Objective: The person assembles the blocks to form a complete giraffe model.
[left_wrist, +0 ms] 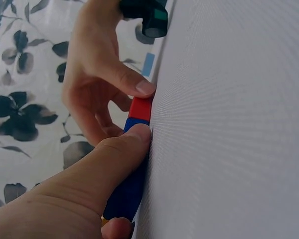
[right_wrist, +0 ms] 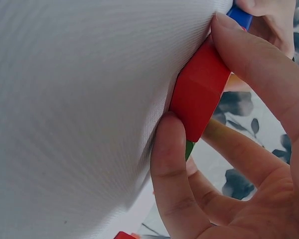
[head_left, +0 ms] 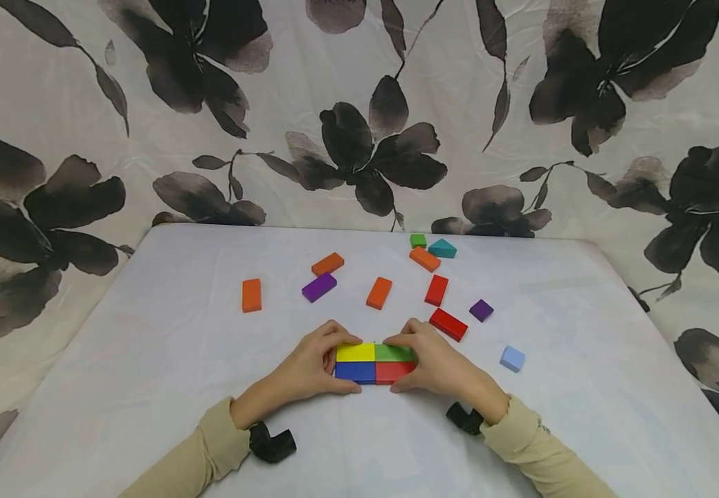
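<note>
Four-coloured blocks lie pressed together on the table: a yellow block [head_left: 356,353] behind a blue block [head_left: 356,373] on the left, a green block [head_left: 394,353] behind a red block [head_left: 393,372] on the right. My left hand [head_left: 309,363] grips the yellow and blue pair between thumb and fingers. From the other side, my right hand [head_left: 443,363] grips the green and red pair the same way. In the left wrist view the left thumb lies against the blue block's front. The right wrist view shows the red block [right_wrist: 202,84] between right thumb and a finger; the green one is mostly hidden.
Behind the hands lie several orange blocks [head_left: 251,295], a purple block [head_left: 319,288], two red blocks [head_left: 449,324], a small green block [head_left: 418,241] and a teal triangle [head_left: 443,249]. To the right are a small purple block [head_left: 481,310] and a light blue block [head_left: 512,359].
</note>
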Demonstrator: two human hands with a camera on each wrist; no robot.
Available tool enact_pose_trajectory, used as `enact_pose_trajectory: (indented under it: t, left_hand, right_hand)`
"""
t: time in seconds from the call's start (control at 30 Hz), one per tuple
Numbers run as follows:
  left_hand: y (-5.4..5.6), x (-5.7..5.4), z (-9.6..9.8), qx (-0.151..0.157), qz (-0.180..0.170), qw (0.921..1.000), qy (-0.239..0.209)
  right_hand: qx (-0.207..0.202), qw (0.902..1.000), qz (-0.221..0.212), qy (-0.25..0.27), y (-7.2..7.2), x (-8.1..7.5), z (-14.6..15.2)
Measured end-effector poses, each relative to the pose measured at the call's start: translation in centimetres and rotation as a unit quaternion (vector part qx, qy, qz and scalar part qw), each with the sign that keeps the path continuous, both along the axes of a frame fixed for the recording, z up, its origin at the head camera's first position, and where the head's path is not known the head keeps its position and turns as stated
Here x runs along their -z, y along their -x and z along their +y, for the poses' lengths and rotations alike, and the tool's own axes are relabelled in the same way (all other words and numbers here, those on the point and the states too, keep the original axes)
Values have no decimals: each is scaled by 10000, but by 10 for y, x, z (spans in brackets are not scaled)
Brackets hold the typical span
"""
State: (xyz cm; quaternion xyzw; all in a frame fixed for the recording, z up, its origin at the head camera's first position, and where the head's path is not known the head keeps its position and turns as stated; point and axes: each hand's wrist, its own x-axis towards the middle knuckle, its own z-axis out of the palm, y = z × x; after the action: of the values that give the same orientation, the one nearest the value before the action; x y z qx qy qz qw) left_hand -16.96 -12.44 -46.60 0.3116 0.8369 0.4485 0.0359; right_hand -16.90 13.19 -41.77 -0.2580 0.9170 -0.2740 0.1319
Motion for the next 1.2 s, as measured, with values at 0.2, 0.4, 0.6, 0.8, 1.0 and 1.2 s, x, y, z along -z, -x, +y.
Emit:
enact_pose_trajectory:
  t: [0.2,0.4,0.6,0.8,1.0,1.2]
  left_hand:
    - [-2,-1,2,-96,-73,9999,81]
    - [-6,-5,9,-352,-79,9971,670]
    - [-8,-12,20,-636,91,9875,1440]
    - [-4,-9,27,-738,667,9831,1536]
    - [-4,0,27,-678,334,9922,992]
    - [-7,3,31,-571,341,9940,871]
  right_hand:
    - [-30,10000,33,22,-1,-1,1]
    - [-45,10000,72,31,0,0,2]
    - [-60,9999,103,38,0,1,2]
    - [-62,9999,65,99,0,2,0]
    - [-64,9999,55,66,0,2,-1]
    - [-31,10000,90,-17,1,1,0]
